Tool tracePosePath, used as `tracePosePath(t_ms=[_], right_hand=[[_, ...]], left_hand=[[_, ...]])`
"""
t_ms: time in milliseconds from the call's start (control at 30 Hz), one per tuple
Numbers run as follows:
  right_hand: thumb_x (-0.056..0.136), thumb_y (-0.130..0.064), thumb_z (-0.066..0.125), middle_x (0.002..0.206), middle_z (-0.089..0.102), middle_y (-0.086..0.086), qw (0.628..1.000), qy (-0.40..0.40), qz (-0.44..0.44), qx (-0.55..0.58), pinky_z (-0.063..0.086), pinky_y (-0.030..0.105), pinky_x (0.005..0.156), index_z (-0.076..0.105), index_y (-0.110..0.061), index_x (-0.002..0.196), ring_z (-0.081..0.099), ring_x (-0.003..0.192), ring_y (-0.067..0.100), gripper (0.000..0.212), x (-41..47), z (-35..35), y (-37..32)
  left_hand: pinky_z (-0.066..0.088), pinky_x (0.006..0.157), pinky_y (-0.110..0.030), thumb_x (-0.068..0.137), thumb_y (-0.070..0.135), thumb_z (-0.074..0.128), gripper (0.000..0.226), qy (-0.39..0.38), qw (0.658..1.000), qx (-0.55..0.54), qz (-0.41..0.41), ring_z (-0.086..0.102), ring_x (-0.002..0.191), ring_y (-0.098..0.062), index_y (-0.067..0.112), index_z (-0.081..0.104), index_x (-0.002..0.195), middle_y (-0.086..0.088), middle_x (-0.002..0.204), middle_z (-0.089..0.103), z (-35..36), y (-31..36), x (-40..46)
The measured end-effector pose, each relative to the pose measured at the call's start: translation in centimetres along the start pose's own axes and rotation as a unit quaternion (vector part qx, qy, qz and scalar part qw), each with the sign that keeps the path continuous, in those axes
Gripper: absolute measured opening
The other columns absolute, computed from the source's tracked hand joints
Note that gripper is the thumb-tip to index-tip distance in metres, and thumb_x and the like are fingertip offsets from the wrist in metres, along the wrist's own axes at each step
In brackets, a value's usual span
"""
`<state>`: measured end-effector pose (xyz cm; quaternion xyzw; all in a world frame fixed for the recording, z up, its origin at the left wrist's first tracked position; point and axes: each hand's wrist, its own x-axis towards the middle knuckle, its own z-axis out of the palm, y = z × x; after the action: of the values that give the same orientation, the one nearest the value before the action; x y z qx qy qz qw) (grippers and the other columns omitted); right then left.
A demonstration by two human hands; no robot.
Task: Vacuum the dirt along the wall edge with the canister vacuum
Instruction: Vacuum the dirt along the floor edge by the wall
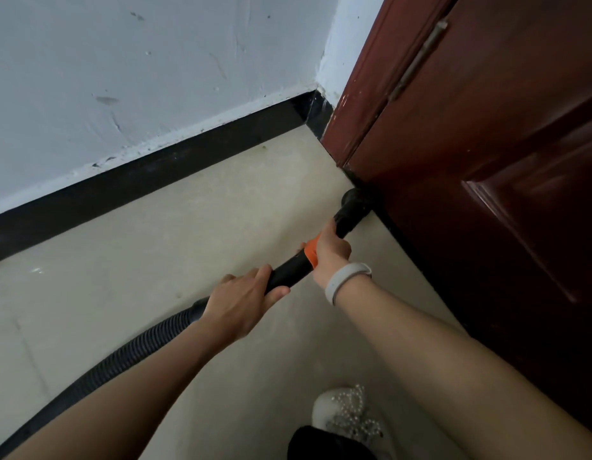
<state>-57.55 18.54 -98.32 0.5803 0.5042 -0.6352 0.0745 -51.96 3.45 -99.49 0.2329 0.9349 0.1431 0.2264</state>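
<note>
With your left hand and right hand both wrapped round the wand, keep the nozzle flat against the skirting at right of frame.

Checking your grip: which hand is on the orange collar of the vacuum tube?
The right hand, the one with the white wristband, nearest the nozzle. The left hand grips the black tube by the hose.
</note>
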Motion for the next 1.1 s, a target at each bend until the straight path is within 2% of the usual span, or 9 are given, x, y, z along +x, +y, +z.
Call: tracePosePath(t_ms=[67, 167, 300, 400, 567, 700, 867, 1000, 1100], right_hand=[[0.093, -0.047, 0.048, 0.063, 0.061, 0.008, 1.000, 0.002, 0.006, 0.003, 0.053, 0.032, 0.069, 0.054, -0.005, 0.101, 0.059, 0.050, 0.018, 0.043, -0.4, -1.2, 1.1], [0.094, -0.049, 0.045, 0.062, 0.061, 0.007, 1.000, 0.002, 0.015, -0.006, 0.049, 0.027, 0.056, 0.054, -0.007, 0.100, 0.059, 0.046, 0.016, 0.044, -1.3, -2.9, 2.9], [0.095, -0.049, 0.044, 0.062, 0.059, 0.005, 0.999, -0.001, 0.036, -0.016, 0.046, 0.026, 0.053, 0.054, -0.007, 0.091, 0.058, 0.047, 0.015, 0.043, -3.3, -4.1, 5.2], [0.095, -0.046, 0.045, 0.064, 0.059, 0.004, 0.998, -0.013, 0.054, -0.030, 0.050, 0.027, 0.056, 0.052, -0.007, 0.085, 0.060, 0.047, 0.015, 0.041, -5.0, -4.4, 6.6], [0.097, -0.035, 0.045, 0.079, 0.061, 0.007, 0.995, -0.030, 0.015, -0.095, 0.056, 0.036, 0.079, 0.052, -0.001, 0.117, 0.066, 0.072, 0.025, 0.039, -6.5, -3.1, 6.7], [0.098, -0.033, 0.045, 0.120, 0.059, 0.018, 0.987, -0.082, -0.020, -0.134, 0.048, 0.037, 0.095, 0.045, 0.002, 0.130, 0.061, 0.106, 0.035, 0.047, -6.6, 0.4, 4.9], [0.098, -0.035, 0.044, 0.109, 0.056, 0.016, 0.975, -0.156, 0.001, -0.157, 0.047, 0.046, 0.097, 0.043, 0.000, 0.130, 0.060, 0.109, 0.035, 0.047, -7.3, 3.6, 3.9], [0.101, -0.035, 0.033, 0.135, 0.044, 0.033, 0.965, -0.148, 0.015, -0.214, 0.038, 0.051, 0.104, 0.035, 0.009, 0.136, 0.046, 0.123, 0.046, 0.056, -7.6, 1.9, 7.1], [0.096, -0.045, 0.038, 0.124, 0.058, 0.022, 0.973, -0.042, 0.017, -0.228, 0.042, 0.046, 0.102, 0.045, 0.001, 0.129, 0.057, 0.112, 0.038, 0.057, -8.9, -0.5, 9.5]], left_hand=[[0.035, 0.062, -0.032, 0.093, 0.059, 0.019, 0.040, -0.024, 1.000, -0.019, 0.005, 0.058, 0.078, -0.026, 0.022, 0.033, 0.098, 0.002, 0.090, 0.051, 0.5, 0.5, -1.1], [0.036, 0.061, -0.031, 0.086, 0.065, 0.012, 0.043, -0.047, 0.998, -0.033, 0.016, 0.055, 0.075, -0.022, 0.025, 0.025, 0.093, 0.005, 0.087, 0.047, 1.1, 1.1, -3.1], [0.032, 0.060, -0.030, 0.081, 0.068, 0.005, 0.053, -0.052, 0.998, -0.022, 0.022, 0.050, 0.071, -0.019, 0.024, 0.031, 0.096, 0.005, 0.089, 0.052, 1.6, 1.2, -6.3], [0.031, 0.058, -0.029, 0.078, 0.070, 0.003, 0.057, -0.057, 0.998, -0.019, 0.017, 0.044, 0.065, -0.016, 0.025, 0.032, 0.097, 0.008, 0.083, 0.046, 1.4, 0.6, -8.6], [0.032, 0.057, -0.030, 0.092, 0.061, 0.025, 0.036, -0.052, 0.998, -0.032, -0.024, 0.047, 0.064, -0.018, 0.026, 0.031, 0.094, 0.009, 0.077, 0.044, 0.8, -0.3, -10.4], [0.035, 0.061, -0.033, 0.092, 0.058, 0.030, 0.035, -0.002, 0.994, -0.047, -0.097, 0.062, 0.084, -0.031, 0.024, 0.030, 0.089, -0.001, 0.086, 0.058, 0.0, -2.1, -9.2], [0.032, 0.057, -0.033, 0.088, 0.063, 0.029, 0.039, 0.034, 0.991, -0.033, -0.123, 0.061, 0.074, -0.032, 0.023, 0.032, 0.087, 0.001, 0.070, 0.048, -1.1, -5.1, -9.2], [0.035, 0.058, -0.031, 0.088, 0.064, 0.028, 0.036, -0.005, 0.996, -0.015, -0.084, 0.063, 0.075, -0.029, 0.028, 0.029, 0.088, 0.006, 0.069, 0.049, 0.2, -5.3, -11.3], [0.035, 0.057, -0.030, 0.087, 0.066, 0.024, 0.037, -0.048, 0.997, -0.020, -0.052, 0.061, 0.071, -0.024, 0.030, 0.028, 0.089, 0.010, 0.068, 0.045, 1.0, -4.3, -13.2]])
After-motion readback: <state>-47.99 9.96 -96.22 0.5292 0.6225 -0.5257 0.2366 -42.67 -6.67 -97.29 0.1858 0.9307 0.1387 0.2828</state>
